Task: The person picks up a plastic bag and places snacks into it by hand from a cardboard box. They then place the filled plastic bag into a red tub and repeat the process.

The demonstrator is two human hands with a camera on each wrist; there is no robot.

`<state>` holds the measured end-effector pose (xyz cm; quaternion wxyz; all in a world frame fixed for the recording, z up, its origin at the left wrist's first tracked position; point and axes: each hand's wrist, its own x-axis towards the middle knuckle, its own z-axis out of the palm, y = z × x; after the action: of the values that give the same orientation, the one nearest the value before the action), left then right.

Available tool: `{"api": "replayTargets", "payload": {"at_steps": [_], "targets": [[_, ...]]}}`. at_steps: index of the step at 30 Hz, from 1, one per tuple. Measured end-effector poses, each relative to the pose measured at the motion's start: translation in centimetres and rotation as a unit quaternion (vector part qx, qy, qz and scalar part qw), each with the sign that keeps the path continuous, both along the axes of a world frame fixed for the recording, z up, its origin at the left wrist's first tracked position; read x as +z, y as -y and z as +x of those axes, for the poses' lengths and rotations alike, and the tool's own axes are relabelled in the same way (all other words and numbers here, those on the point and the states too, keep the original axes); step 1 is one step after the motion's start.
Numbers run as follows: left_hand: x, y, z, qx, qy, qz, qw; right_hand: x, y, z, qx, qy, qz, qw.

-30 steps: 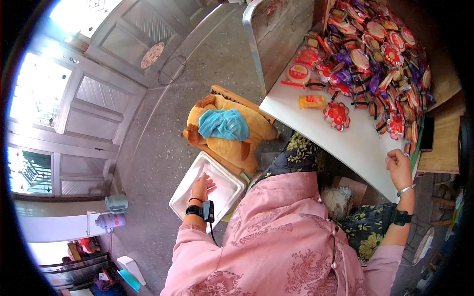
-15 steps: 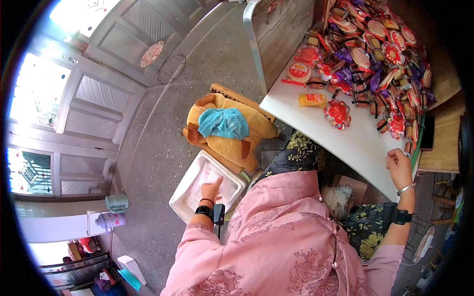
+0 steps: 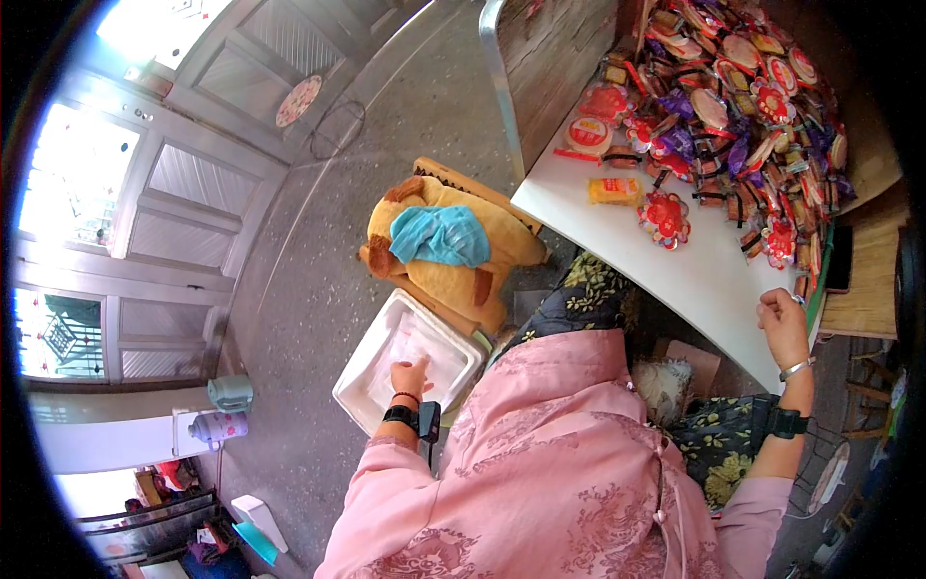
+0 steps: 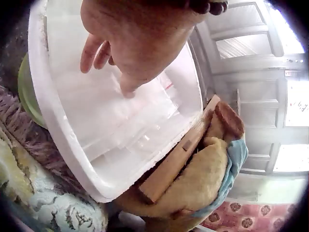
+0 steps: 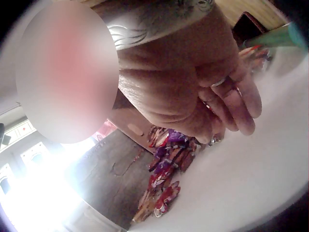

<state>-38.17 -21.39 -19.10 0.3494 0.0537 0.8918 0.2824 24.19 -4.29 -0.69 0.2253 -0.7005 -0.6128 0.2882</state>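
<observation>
A: Room first?
B: Grey speckled floor [image 3: 318, 241], pale panelled doors [image 3: 183, 183] at the left of the head view. Landmark: the white table [image 3: 675, 299]. An upright board [image 3: 550, 82] stands at its far edge.

A: On the table?
B: A heap of wrapped snacks [image 3: 743, 116] covers its far right part. A yellow packet [image 3: 614, 190] and a red flower-shaped packet [image 3: 664, 219] lie nearer its bare part.

A: Left of the table?
B: A tan plush [image 3: 516, 232] with a blue cloth [image 3: 440, 234] on top; nearer the person, a white tub [image 3: 365, 340] with clear plastic [image 4: 140, 116] inside.

A: Left hand?
B: The left hand [image 3: 410, 374] is over the tub, thumb apart from the fingers, no object seen in it. Contact with the plastic: cannot tell.

A: Right hand?
B: The right hand [image 3: 784, 328] is at the table's right side, fingers loosely bent, near the heap. A shiny wrapper end [image 5: 215, 140] shows by its thumb; touching or not, cannot tell.
</observation>
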Motion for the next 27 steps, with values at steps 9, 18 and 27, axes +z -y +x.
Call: {"api": "replayTargets", "payload": {"at_steps": [9, 18, 27], "targets": [[-6.4, 2.5, -3.2, 0.049, 0.142, 0.082, 0.985, 0.1, 0.0, -0.3, -0.001, 0.003, -0.003, 1.000], [-1.8, 1.9, -2.9, -0.047, 0.072, 0.061, 0.994, -0.2, 0.0, 0.0, 0.001, 0.020, -0.010, 1.000], [11.4, -6.1, -2.0, -0.265, 0.203, 0.079, 0.939, -0.1, 0.1, -0.1, 0.006, -0.007, 0.010, 1.000]]}}
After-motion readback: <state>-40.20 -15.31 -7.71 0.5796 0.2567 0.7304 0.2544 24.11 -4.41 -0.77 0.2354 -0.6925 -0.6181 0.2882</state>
